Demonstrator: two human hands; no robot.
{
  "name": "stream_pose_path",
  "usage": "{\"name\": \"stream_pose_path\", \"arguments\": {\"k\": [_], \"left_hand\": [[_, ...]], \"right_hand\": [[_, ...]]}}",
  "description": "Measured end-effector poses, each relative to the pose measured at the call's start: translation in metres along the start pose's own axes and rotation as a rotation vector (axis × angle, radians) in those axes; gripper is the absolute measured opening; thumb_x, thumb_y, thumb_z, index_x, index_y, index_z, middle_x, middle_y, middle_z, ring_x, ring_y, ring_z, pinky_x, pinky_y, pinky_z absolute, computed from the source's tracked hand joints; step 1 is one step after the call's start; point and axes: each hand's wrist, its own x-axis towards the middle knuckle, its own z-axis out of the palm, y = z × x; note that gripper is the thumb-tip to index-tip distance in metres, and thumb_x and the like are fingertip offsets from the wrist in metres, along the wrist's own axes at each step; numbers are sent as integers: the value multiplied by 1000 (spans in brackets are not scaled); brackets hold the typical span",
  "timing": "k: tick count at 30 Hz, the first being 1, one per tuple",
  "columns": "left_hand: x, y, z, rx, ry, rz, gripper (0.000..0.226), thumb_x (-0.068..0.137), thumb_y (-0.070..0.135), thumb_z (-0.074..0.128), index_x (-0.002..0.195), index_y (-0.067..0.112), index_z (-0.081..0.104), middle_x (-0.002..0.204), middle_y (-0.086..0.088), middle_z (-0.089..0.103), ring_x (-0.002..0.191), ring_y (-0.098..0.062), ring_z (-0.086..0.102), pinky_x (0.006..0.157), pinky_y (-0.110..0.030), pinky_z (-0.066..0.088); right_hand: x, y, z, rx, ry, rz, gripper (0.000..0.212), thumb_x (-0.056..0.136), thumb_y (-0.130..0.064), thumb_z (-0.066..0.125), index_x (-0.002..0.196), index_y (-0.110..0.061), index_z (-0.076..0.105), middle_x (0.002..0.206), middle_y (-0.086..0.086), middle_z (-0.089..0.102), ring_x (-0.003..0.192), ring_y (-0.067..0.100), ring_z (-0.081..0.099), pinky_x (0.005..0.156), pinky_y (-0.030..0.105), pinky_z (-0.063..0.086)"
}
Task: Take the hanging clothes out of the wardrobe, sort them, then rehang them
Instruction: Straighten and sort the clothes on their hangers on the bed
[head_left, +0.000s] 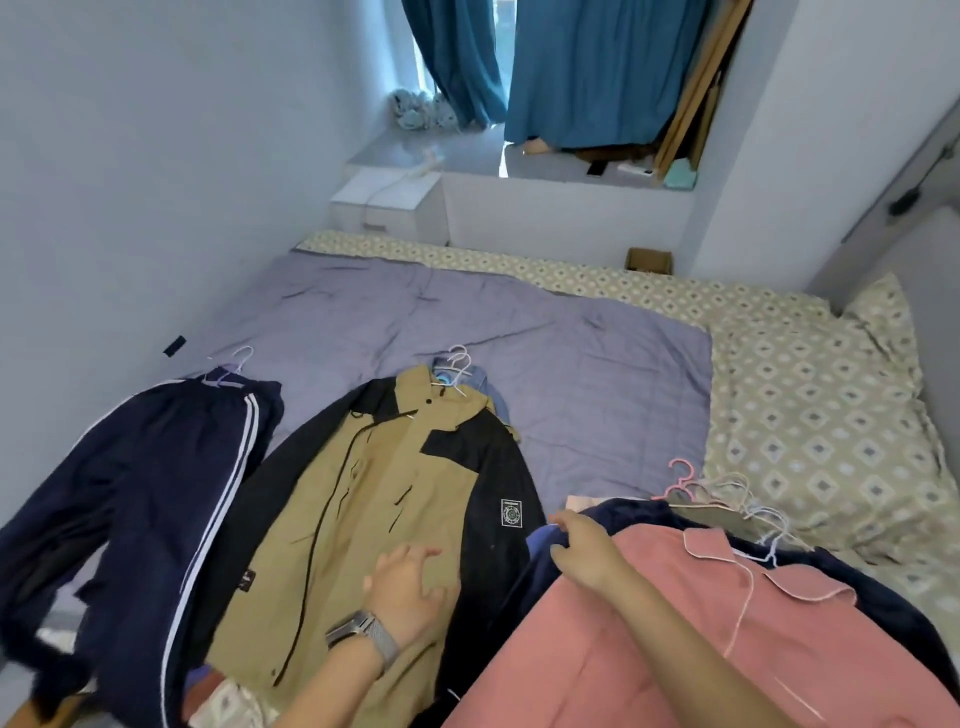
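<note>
Three groups of clothes on hangers lie on the bed. Navy track trousers (140, 499) with white side stripes lie at the left. A tan and black jacket (374, 499) lies in the middle, over a blue garment whose collar shows at its top. At the right, a pink pyjama top (675, 623) tops a pile with a dark navy garment (623, 512) under it and several thin hangers (727, 493) at its head. My left hand (410, 587) rests with loose fingers on the jacket's front. My right hand (584, 545) grips the navy garment's edge beside the pink top.
A lilac quilt (467, 322) covers the bed over a patterned sheet (810, 415), with a pillow at the far right. White walls close in on the left. Beyond the bed stand a white cabinet (389, 202), a window ledge and blue curtains (587, 73).
</note>
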Motion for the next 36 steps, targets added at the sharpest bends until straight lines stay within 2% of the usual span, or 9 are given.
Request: {"name": "stream_pose_path", "arguments": {"k": [9, 12, 18, 22, 25, 27, 31, 34, 36], "left_hand": [[-15, -161, -82, -97, 3, -4, 46, 86, 34, 58, 130, 33, 45, 132, 12, 48, 128, -12, 38, 104, -29, 32], [-8, -199, -98, -146, -26, -32, 45, 86, 28, 60, 129, 28, 48, 130, 9, 51, 124, -11, 44, 107, -33, 35], [20, -216, -98, -198, -88, -39, 46, 88, 21, 59, 132, 19, 46, 129, 3, 52, 120, -11, 48, 101, -18, 34], [42, -224, -93, -222, -119, -70, 43, 89, 20, 59, 130, 20, 47, 124, 4, 54, 117, -11, 51, 96, -17, 38], [66, -236, -96, -223, -122, -61, 25, 88, 16, 59, 104, 34, 51, 105, 4, 54, 101, -12, 53, 88, -18, 42], [91, -245, -96, -202, -123, -52, 30, 86, 15, 59, 82, 39, 40, 94, 4, 52, 92, -16, 53, 84, -24, 46], [160, -261, -95, -149, -137, 6, 15, 90, 17, 53, 86, 29, 46, 86, 9, 50, 82, -8, 50, 67, -11, 39], [219, -272, -89, -136, -142, 73, 30, 92, 19, 51, 72, 34, 35, 76, 15, 44, 66, 1, 43, 59, -7, 37], [257, -278, -84, -115, -164, 91, 25, 91, 18, 52, 75, 33, 39, 74, 17, 43, 67, -1, 44, 60, -11, 37]], "right_hand": [[-27, -139, 91, 14, 7, 58, 48, 87, -13, 54, 134, -13, 47, 133, 6, 53, 122, 18, 50, 101, 20, 36], [-25, -161, 116, -9, -20, 67, 43, 87, -11, 54, 129, -11, 52, 126, 5, 57, 118, 17, 52, 93, 17, 36], [2, -167, 120, -4, -43, 117, 34, 87, -9, 53, 120, -14, 58, 116, 5, 62, 108, 17, 58, 87, 17, 40], [34, -168, 119, -12, -47, 133, 34, 88, -9, 52, 121, -13, 57, 101, -1, 58, 95, 13, 53, 79, 15, 35], [59, -168, 130, -2, -63, 164, 35, 88, -9, 50, 121, -13, 57, 99, -4, 56, 94, 12, 52, 79, 13, 32], [77, -167, 141, 13, -57, 199, 32, 89, -11, 49, 119, -13, 59, 103, -1, 60, 102, 18, 57, 81, 14, 33], [115, -164, 163, 28, -40, 242, 32, 90, -11, 48, 120, -12, 58, 99, -2, 58, 100, 16, 58, 81, 15, 35], [142, -156, 183, 50, -47, 311, 36, 90, -11, 47, 126, -14, 52, 101, -2, 56, 95, 13, 54, 81, 16, 36], [163, -146, 199, 60, -80, 379, 42, 90, -12, 48, 133, -14, 46, 110, 0, 57, 99, 15, 55, 82, 16, 38]]}}
